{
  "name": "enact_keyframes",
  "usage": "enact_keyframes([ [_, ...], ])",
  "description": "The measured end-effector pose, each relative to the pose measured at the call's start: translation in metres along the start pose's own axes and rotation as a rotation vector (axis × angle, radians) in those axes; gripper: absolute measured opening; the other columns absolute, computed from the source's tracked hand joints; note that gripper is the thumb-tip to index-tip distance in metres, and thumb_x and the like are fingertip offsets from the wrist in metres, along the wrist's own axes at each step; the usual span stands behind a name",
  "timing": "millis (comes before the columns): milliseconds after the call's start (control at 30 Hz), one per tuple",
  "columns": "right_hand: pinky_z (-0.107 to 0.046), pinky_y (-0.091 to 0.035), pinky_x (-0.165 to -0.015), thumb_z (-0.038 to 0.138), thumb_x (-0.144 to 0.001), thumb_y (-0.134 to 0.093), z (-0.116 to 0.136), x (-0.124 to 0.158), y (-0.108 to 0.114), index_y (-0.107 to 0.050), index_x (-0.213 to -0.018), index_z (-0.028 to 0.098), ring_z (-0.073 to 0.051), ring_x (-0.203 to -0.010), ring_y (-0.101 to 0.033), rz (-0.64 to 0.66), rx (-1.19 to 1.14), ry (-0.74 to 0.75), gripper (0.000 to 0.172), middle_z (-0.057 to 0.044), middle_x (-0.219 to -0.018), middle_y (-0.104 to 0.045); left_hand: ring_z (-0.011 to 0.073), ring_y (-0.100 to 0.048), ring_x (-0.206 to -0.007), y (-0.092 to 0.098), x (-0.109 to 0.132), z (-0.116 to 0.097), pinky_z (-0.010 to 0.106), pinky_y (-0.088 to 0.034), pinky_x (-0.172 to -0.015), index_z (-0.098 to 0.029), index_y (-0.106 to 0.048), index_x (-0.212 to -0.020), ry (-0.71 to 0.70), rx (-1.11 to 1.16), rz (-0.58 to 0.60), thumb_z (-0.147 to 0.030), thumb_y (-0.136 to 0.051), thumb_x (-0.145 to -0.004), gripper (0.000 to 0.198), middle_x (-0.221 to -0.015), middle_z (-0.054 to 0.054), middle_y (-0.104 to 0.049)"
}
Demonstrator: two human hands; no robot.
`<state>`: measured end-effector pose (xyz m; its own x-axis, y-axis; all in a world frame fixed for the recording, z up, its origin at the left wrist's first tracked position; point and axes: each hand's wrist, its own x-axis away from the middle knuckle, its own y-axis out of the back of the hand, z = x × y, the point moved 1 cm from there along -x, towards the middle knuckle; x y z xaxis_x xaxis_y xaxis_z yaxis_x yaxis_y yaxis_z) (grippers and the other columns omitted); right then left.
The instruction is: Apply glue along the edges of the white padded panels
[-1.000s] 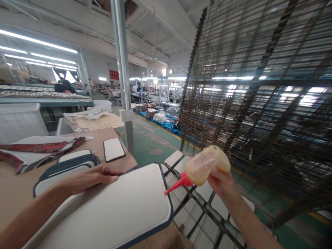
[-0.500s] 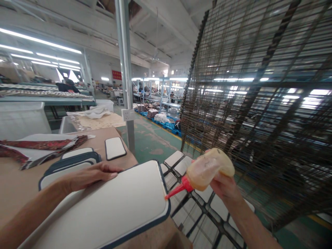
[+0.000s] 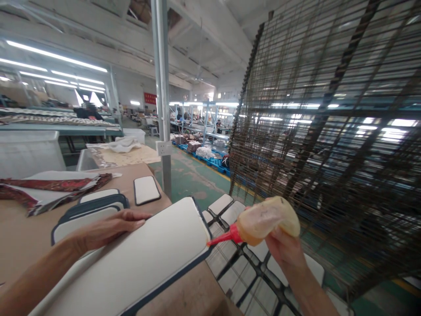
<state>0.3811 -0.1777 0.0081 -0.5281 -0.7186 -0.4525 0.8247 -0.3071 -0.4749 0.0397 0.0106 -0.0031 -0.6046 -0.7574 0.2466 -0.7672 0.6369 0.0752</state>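
Patterned cloth point(image 3: 59, 186) and stacked panels point(image 3: 95, 205) are laid at the worktop's point(image 3: 21, 239) left; a tall wire rack point(image 3: 339, 75) is stood past its right edge. A large panel point(image 3: 144, 252) is grasped at its far edge by the left hand point(image 3: 110, 229), its right end met by a bottle point(image 3: 263, 218) gripped in the right hand point(image 3: 287, 245).

1 btl point(image 3: 263, 218), 2 hnds point(image 3: 107, 229)

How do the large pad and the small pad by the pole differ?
Size: the large pad is much bigger and longer than the small pad.
Handling: the left hand grips the large pad's edge; the small pad lies on the table, untouched.
Bottle: the bottle has its red tip at the large pad's edge, well away from the small pad.
Shared: white faces, dark edging, rounded corners.
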Motion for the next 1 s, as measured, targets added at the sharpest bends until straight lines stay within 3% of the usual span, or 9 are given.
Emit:
enact_keyframes([
  [100, -0.044, -0.053, -0.085, 0.033, -0.053, -0.089, -0.007, 0.006, 0.001, -0.068, -0.104, 0.028, -0.024, -0.08, -0.067, -0.108, -0.026, 0.084, 0.056, -0.003, -0.092, -0.071, 0.0249, -0.071, -0.082, 0.004, -0.004, 0.01, 0.028, -0.054, -0.068, -0.013, -0.065, -0.118, 0.024, 0.085, 0.207, -0.032, -0.068, -0.071, 0.051, -0.095, 0.006, -0.076],
  [200, -0.041, -0.054, -0.082, 0.03, -0.056, -0.088, -0.012, 0.011, -0.003, -0.068, -0.104, 0.028, -0.023, -0.079, -0.067, -0.21, -0.041, 0.145, 0.052, -0.002, -0.09, -0.072, 0.0247, -0.072, -0.083, 0.003, -0.004, 0.014, 0.028, -0.055, -0.068, -0.017, -0.065, -0.12, 0.012, 0.154, 0.198, -0.037, -0.073, -0.071, 0.054, -0.098, 0.008, -0.076],
  [333, -0.038, -0.055, -0.08, 0.03, -0.058, -0.086, -0.017, 0.015, -0.008, -0.067, -0.107, 0.025, -0.024, -0.084, -0.067, -0.276, -0.04, 0.206, 0.054, -0.004, -0.092, -0.072, 0.0208, -0.071, -0.081, -0.004, -0.006, 0.016, 0.024, -0.055, -0.068, -0.024, -0.068, -0.117, 0.006, 0.267, 0.185, -0.032, -0.073, -0.075, 0.043, -0.1, 0.007, -0.076],
  [467, -0.035, -0.056, -0.077, 0.029, -0.059, -0.086, -0.021, 0.016, -0.01, -0.066, -0.108, 0.023, -0.023, -0.081, -0.069, -0.327, -0.013, 0.243, 0.054, -0.005, -0.094, -0.072, 0.0186, -0.071, -0.074, -0.013, -0.009, 0.023, 0.022, -0.055, -0.064, -0.029, -0.073, -0.108, 0.018, 0.353, 0.123, -0.032, -0.08, -0.067, 0.042, -0.095, 0.005, -0.077],
  [633, -0.031, -0.055, -0.079, 0.028, -0.063, -0.084, -0.025, 0.014, -0.013, -0.065, -0.109, 0.023, -0.02, -0.081, -0.069, -0.326, 0.007, 0.309, 0.05, -0.002, -0.094, -0.073, 0.0167, -0.07, -0.069, -0.023, -0.01, 0.03, 0.02, -0.054, -0.06, -0.031, -0.076, -0.1, 0.016, 0.409, 0.053, -0.036, -0.085, -0.059, 0.043, -0.09, 0.004, -0.078],
  [1000, -0.023, -0.055, -0.076, 0.022, -0.064, -0.084, -0.024, 0.016, -0.031, -0.068, -0.103, 0.022, -0.016, -0.076, -0.069, -0.276, -0.014, 0.316, 0.042, -0.001, -0.085, -0.073, 0.0178, -0.07, -0.069, -0.031, -0.014, 0.036, 0.022, -0.055, -0.059, -0.029, -0.076, -0.101, -0.032, 0.483, 0.036, -0.034, -0.084, -0.06, 0.042, -0.089, 0.003, -0.077],
])
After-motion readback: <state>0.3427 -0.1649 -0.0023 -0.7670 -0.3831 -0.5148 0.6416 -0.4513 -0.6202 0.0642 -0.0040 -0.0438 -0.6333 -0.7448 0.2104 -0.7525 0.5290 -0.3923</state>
